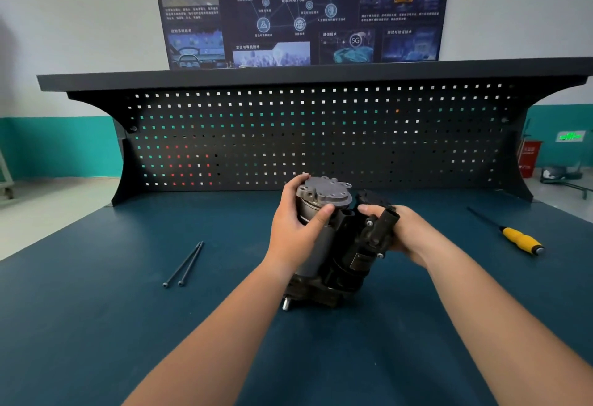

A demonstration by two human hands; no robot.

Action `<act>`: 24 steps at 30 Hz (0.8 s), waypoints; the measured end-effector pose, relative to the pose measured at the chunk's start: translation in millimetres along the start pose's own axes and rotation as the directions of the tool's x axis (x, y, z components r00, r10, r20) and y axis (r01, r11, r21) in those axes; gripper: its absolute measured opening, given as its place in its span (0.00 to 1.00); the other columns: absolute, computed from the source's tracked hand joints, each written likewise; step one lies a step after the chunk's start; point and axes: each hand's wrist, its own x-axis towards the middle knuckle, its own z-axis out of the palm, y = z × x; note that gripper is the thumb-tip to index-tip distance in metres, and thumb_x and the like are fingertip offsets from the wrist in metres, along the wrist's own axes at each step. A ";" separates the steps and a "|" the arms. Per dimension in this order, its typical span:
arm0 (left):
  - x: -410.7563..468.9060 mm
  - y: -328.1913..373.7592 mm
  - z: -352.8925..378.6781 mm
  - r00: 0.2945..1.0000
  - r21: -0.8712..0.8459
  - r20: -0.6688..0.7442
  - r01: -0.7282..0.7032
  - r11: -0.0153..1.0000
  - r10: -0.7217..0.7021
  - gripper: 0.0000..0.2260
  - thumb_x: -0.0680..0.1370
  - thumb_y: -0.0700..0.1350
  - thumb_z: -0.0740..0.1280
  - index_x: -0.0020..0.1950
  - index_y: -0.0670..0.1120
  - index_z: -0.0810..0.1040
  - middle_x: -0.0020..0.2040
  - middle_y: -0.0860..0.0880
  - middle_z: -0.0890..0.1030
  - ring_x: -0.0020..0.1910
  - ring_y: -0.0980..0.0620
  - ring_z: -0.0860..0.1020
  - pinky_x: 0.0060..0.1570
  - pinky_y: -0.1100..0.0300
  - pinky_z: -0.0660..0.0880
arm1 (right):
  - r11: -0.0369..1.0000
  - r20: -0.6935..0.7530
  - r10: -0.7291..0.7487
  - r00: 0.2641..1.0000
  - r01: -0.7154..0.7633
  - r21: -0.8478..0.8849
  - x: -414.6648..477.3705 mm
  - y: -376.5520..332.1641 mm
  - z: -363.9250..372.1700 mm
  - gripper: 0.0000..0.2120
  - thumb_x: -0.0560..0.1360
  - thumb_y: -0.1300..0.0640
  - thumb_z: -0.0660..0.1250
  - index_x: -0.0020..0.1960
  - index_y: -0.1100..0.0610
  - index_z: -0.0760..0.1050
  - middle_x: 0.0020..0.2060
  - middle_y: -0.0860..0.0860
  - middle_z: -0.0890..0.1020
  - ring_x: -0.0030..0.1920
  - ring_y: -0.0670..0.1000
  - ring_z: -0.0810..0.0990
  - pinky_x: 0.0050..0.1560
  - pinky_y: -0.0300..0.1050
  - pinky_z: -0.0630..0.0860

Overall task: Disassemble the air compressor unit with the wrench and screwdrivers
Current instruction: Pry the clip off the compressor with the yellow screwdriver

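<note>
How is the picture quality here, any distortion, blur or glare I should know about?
Head view: the wide-angle lens bows the shelf and pegboard; the air compressor, left hand and right hand in the centre are sharp; the poster text is soft; lighting is even, with no harsh glare on the bench top.

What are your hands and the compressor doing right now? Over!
Left hand grips grey end of compressor, right hand the black side. Unit tilted, base on bench. Two bolts left, screwdriver right, both clear of hands.
</note>
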 end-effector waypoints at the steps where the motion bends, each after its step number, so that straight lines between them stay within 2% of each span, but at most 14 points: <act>1: -1.1 1.0 0.1 1.000 0.011 -0.009 0.007 1.000 -0.007 0.26 0.71 0.52 0.70 0.67 0.53 0.66 0.58 0.60 0.76 0.56 0.65 0.75 0.53 0.74 0.70 | 1.000 0.024 0.010 1.000 -0.010 0.019 -0.7 -1.0 -0.5 0.08 0.65 0.48 0.74 0.33 0.52 0.83 0.31 0.47 0.81 0.32 0.45 0.81 0.34 0.40 0.76; 3: -0.8 2.0 -2.8 0.999 0.042 -0.011 0.039 0.998 -0.038 0.30 0.70 0.53 0.73 0.69 0.53 0.65 0.61 0.60 0.74 0.57 0.67 0.73 0.53 0.75 0.69 | 0.998 0.099 0.047 0.994 -0.051 0.046 -0.3 -3.2 -5.4 0.19 0.59 0.41 0.74 0.41 0.55 0.82 0.34 0.49 0.83 0.34 0.47 0.82 0.34 0.40 0.78; 6: 8.9 4.7 -12.8 0.996 0.121 0.026 0.077 0.990 -0.081 0.38 0.68 0.53 0.76 0.73 0.53 0.61 0.62 0.60 0.69 0.58 0.70 0.69 0.53 0.80 0.65 | 0.994 0.198 0.109 0.974 -0.110 -0.007 0.6 -17.9 -12.9 0.32 0.62 0.29 0.61 0.48 0.54 0.85 0.44 0.52 0.85 0.44 0.51 0.83 0.44 0.45 0.78; 8: 15.9 5.6 -15.0 0.993 0.187 0.074 0.074 0.980 -0.089 0.39 0.67 0.53 0.76 0.73 0.51 0.61 0.60 0.57 0.67 0.58 0.66 0.68 0.56 0.77 0.64 | 0.992 0.077 0.066 0.995 -0.057 -0.114 0.5 -37.6 -13.4 0.38 0.66 0.26 0.54 0.53 0.54 0.83 0.51 0.52 0.84 0.53 0.52 0.81 0.55 0.48 0.74; 10: 18.6 3.9 -12.0 0.994 0.202 0.079 0.062 0.978 -0.079 0.37 0.66 0.53 0.77 0.71 0.50 0.65 0.56 0.55 0.67 0.55 0.67 0.68 0.55 0.79 0.63 | 0.954 -0.096 -0.174 0.980 0.143 -0.264 -4.3 -58.8 0.4 0.30 0.68 0.25 0.56 0.52 0.46 0.80 0.56 0.44 0.82 0.59 0.45 0.77 0.62 0.42 0.68; 11: 18.9 2.3 -9.2 0.995 0.185 0.062 0.065 0.981 -0.078 0.37 0.64 0.55 0.77 0.69 0.51 0.67 0.55 0.56 0.67 0.55 0.68 0.68 0.53 0.81 0.63 | 0.890 -0.100 -0.321 0.942 0.264 -0.371 -9.6 -67.2 13.2 0.28 0.65 0.24 0.58 0.49 0.43 0.80 0.53 0.38 0.81 0.57 0.41 0.77 0.59 0.36 0.68; 12: 18.3 0.5 -6.7 0.996 0.167 0.040 0.075 0.983 -0.082 0.36 0.61 0.58 0.76 0.66 0.53 0.69 0.55 0.57 0.68 0.55 0.69 0.69 0.53 0.80 0.63 | 0.785 -0.049 -0.433 0.900 0.350 -0.511 -15.9 -72.8 26.9 0.29 0.61 0.24 0.58 0.49 0.42 0.80 0.48 0.35 0.81 0.53 0.40 0.77 0.53 0.34 0.70; 13: 18.2 -1.0 -4.6 0.995 0.149 0.024 0.091 0.985 -0.096 0.35 0.58 0.60 0.74 0.63 0.54 0.70 0.56 0.58 0.69 0.56 0.68 0.70 0.53 0.78 0.65 | 0.647 0.022 -0.479 0.878 0.370 -0.667 -21.5 -74.8 42.6 0.33 0.59 0.24 0.57 0.51 0.44 0.79 0.45 0.36 0.78 0.50 0.41 0.77 0.47 0.36 0.70; 15: 19.7 -4.3 -3.2 0.989 0.113 0.037 0.138 0.984 -0.143 0.32 0.58 0.58 0.74 0.61 0.53 0.71 0.57 0.56 0.75 0.56 0.62 0.75 0.52 0.73 0.72 | 0.316 0.144 -0.436 0.888 0.300 -0.900 -24.5 -70.8 70.4 0.38 0.59 0.22 0.55 0.54 0.49 0.74 0.45 0.41 0.75 0.47 0.47 0.74 0.42 0.43 0.69; 16: 20.8 -5.3 -3.8 0.986 0.123 0.053 0.153 0.980 -0.161 0.30 0.61 0.55 0.74 0.61 0.53 0.70 0.55 0.56 0.76 0.54 0.61 0.76 0.47 0.74 0.72 | 0.177 0.163 -0.401 0.902 0.250 -0.952 -23.0 -67.4 79.5 0.39 0.60 0.21 0.55 0.54 0.52 0.72 0.46 0.45 0.75 0.48 0.49 0.74 0.43 0.45 0.69; 17: 21.2 -5.4 -4.8 0.984 0.150 0.063 0.158 0.976 -0.169 0.28 0.64 0.52 0.75 0.61 0.53 0.70 0.52 0.58 0.77 0.51 0.62 0.77 0.42 0.77 0.71 | 0.090 0.160 -0.395 0.905 0.211 -0.973 -19.6 -63.8 83.8 0.38 0.62 0.22 0.56 0.52 0.54 0.70 0.46 0.47 0.75 0.48 0.51 0.75 0.43 0.46 0.70; 19: 20.6 -3.5 -5.8 0.983 0.185 0.064 0.157 0.970 -0.172 0.26 0.65 0.51 0.74 0.62 0.52 0.71 0.49 0.61 0.77 0.46 0.68 0.76 0.36 0.78 0.69 | 0.030 0.158 -0.487 0.859 0.197 -0.980 -13.7 -61.4 84.2 0.31 0.69 0.27 0.56 0.47 0.55 0.70 0.42 0.49 0.76 0.45 0.52 0.76 0.41 0.45 0.70; 21: 17.3 -0.5 -3.5 0.988 0.196 0.043 0.138 0.971 -0.149 0.25 0.64 0.53 0.70 0.60 0.52 0.73 0.46 0.63 0.76 0.44 0.73 0.74 0.35 0.79 0.68 | 0.001 0.194 -0.562 0.804 0.236 -0.972 -8.9 -62.7 80.3 0.25 0.73 0.32 0.54 0.39 0.55 0.68 0.34 0.48 0.73 0.38 0.51 0.73 0.36 0.44 0.67; 24: 9.6 5.3 0.7 0.989 0.175 0.000 0.144 0.974 -0.146 0.18 0.64 0.52 0.69 0.53 0.57 0.74 0.43 0.64 0.77 0.44 0.72 0.74 0.36 0.78 0.68 | -0.064 0.302 -0.557 0.774 0.323 -0.944 -3.9 -67.3 76.6 0.25 0.74 0.36 0.55 0.31 0.54 0.63 0.27 0.47 0.68 0.28 0.48 0.67 0.27 0.42 0.60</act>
